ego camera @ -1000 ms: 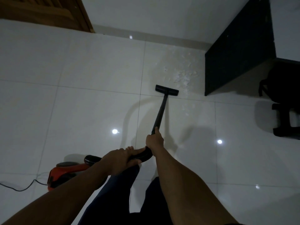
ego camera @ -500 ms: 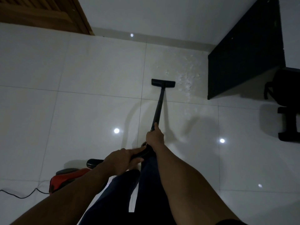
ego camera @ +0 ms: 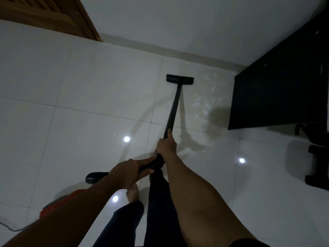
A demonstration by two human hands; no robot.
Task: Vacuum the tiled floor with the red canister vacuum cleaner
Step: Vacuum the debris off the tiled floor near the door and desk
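Two hands clamp the vacuum: right hand [ego camera: 166,146] around the stiff black wand [ego camera: 173,107], left hand [ego camera: 129,171] on the softer hose end. Floor head [ego camera: 179,79] sits upper centre; white debris [ego camera: 204,104] lies right. Red canister [ego camera: 58,205], lower left, probably drags heavy.

left hand [ego camera: 129,172] fist-closed, arm reaching from 7 o'clock | right hand [ego camera: 166,146] fist-closed ahead of it, forearm from 5 o'clock, thumb pointing to 12

Dark cabinet [ego camera: 277,90] by the white wall [ego camera: 178,20], wooden door [ego camera: 46,13] far left, black stool [ego camera: 316,166] right.
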